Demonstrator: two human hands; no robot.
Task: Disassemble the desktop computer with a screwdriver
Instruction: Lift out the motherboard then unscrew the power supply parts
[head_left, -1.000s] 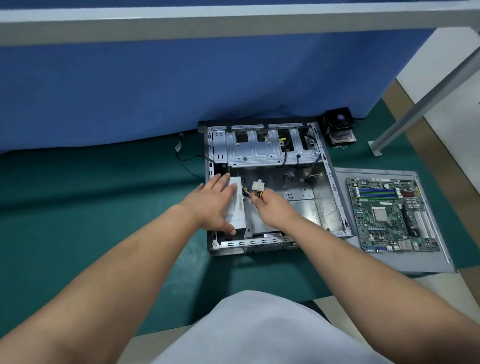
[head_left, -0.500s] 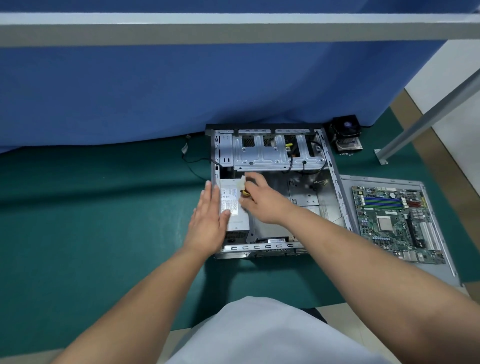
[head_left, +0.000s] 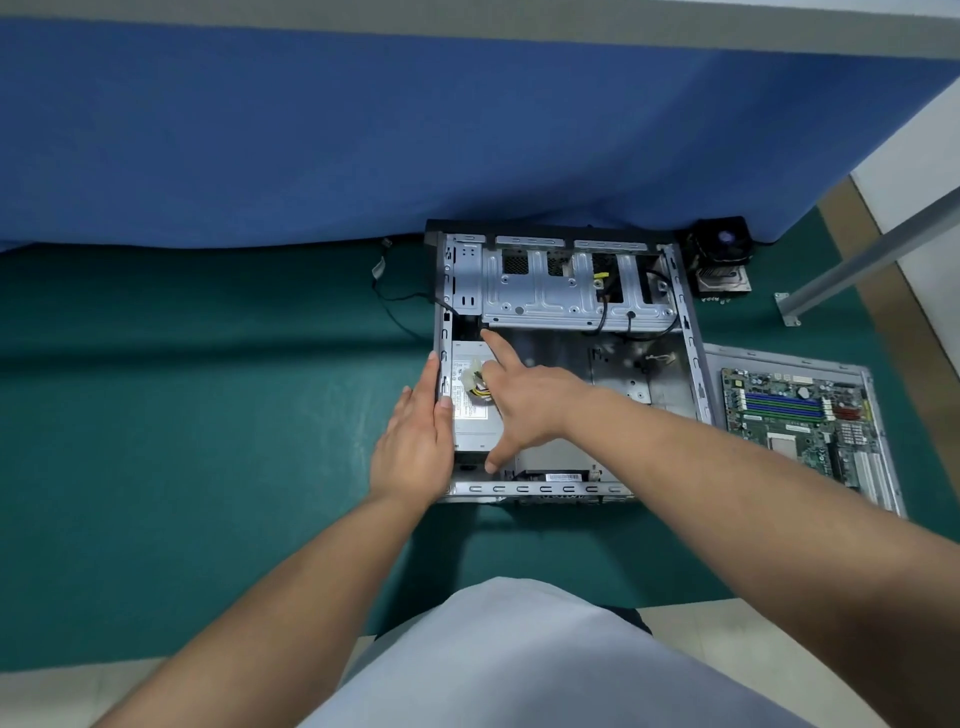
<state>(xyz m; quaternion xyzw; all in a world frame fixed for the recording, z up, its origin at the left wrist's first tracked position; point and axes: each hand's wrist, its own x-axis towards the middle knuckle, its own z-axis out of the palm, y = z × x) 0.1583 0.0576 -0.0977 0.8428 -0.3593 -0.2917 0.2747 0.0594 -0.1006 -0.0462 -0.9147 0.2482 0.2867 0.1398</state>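
My left hand (head_left: 415, 441) lies flat, fingers straight and together, against the left wall of the open case (head_left: 691, 332), likely to brace it. My right hand (head_left: 524, 400) spans the power supply (head_left: 470, 421) in the case's near-left corner: index stretched to its far edge, thumb at the near edge, other fingers curled around the white connector (head_left: 471, 383). Probably working the unit loose. Motherboard (head_left: 800, 415) lies outside, right.
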